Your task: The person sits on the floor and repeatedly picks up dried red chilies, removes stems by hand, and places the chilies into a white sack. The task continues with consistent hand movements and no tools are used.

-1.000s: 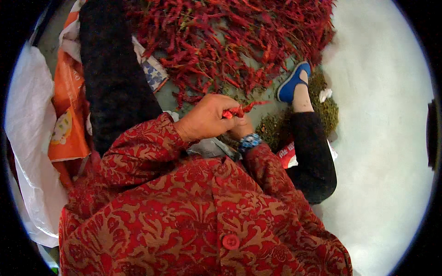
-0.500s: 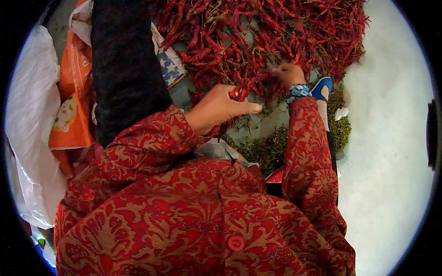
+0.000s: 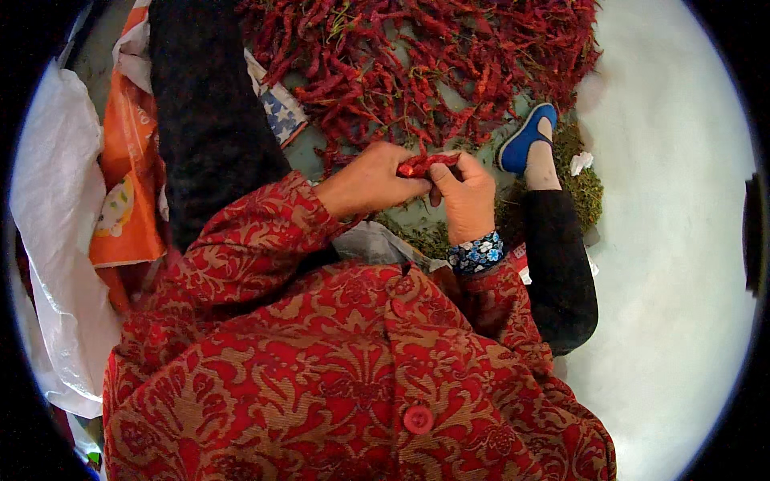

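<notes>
My left hand (image 3: 372, 180) and my right hand (image 3: 467, 196) meet in front of my chest, holding a dried red chili pepper (image 3: 431, 163) between them. The left fingers close round its left end, where more of what they hold is hidden. On the right end, my right thumb and forefinger pinch the pepper. Just beyond both hands spreads a large heap of dried red chilies (image 3: 481, 56), some with pale stems, lying on a light floor.
A pile of greenish stem bits (image 3: 589, 188) lies near my foot in a blue shoe (image 3: 528, 138). White crumpled scrap (image 3: 581, 163) sits on it. To the left are an orange bag (image 3: 128, 176), a white sack (image 3: 60, 184) and a star-patterned cloth (image 3: 281, 112).
My right hand has come back from the chili heap toward me and met my left hand at the pepper. My right leg and shoe show more fully now.
</notes>
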